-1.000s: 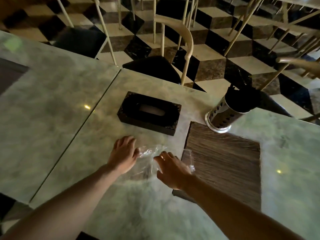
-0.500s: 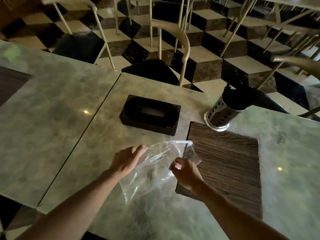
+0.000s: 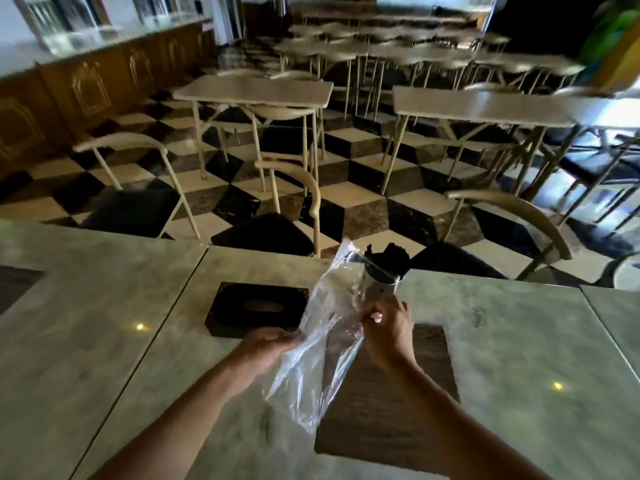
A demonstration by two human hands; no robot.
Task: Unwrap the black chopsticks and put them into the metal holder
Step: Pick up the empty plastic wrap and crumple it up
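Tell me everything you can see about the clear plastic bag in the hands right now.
The plastic bag is clear, thin and crinkled, catching glints of light. It is lifted off the table, hanging slanted from upper right to lower left. The left hand pinches its left edge; the right hand grips its right side. Its upper end rises in front of the metal holder. Whether anything is still inside cannot be told.

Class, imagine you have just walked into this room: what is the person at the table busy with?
A person stands at a pale marble-look table and holds up a clear, crumpled plastic wrapper, the left hand gripping one side and the right hand pinching the other. Behind the wrapper stands a perforated metal holder already filled with black chopsticks. A black tissue box sits to the left and a dark woven placemat lies under the right arm.
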